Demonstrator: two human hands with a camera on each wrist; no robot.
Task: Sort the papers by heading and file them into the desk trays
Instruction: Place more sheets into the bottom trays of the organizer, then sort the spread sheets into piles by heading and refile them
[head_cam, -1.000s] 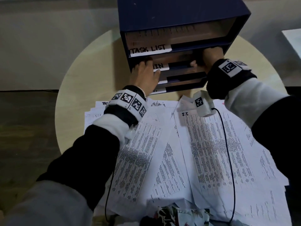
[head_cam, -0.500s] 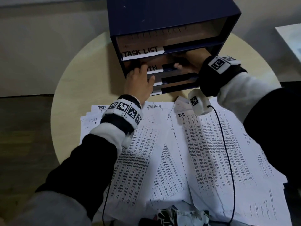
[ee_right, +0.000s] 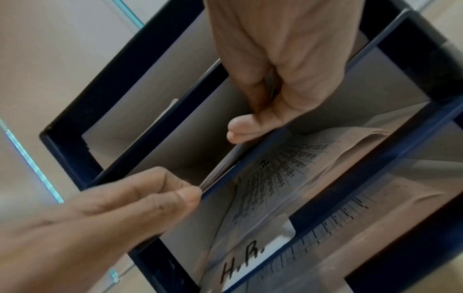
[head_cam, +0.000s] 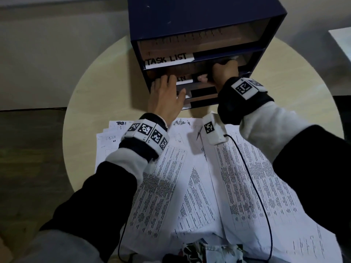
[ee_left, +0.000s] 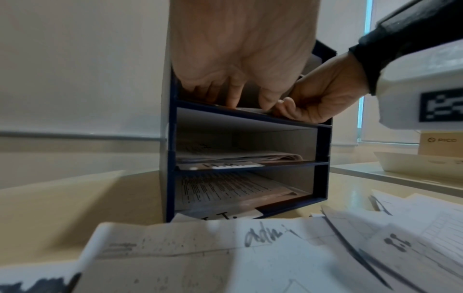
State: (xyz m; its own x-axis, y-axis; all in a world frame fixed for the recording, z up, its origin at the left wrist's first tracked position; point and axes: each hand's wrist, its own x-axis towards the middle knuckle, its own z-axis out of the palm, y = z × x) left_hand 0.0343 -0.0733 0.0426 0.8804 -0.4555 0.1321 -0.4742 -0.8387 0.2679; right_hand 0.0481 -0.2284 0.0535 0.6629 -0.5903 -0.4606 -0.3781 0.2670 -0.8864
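Note:
A dark blue tray unit [head_cam: 190,19] with several stacked shelves stands at the back of the table; its top label reads TASK LIST. My left hand [head_cam: 165,92] is at the front left of the second shelf, its fingers [ee_left: 233,97] fairly straight and pressing down on the papers [ee_left: 250,110] there. My right hand [head_cam: 224,71] reaches into the same shelf on the right. Its curled fingers and thumb [ee_right: 240,130] grip the papers' front edge [ee_right: 218,172]. Below, the H.R. shelf [ee_right: 240,263] and the I.T. shelf [ee_left: 225,190] hold filed sheets.
Loose printed sheets [head_cam: 190,186] overlap across the near half of the round table [head_cam: 95,92], one headed "admin" [head_cam: 182,123]. A black cable [head_cam: 256,186] crosses them. A white tray [ee_left: 413,164] and a PICO box [ee_left: 441,142] sit off to the right.
My right hand has gone further into the second shelf. My left hand stays at that shelf's front left. The head view has shifted a little.

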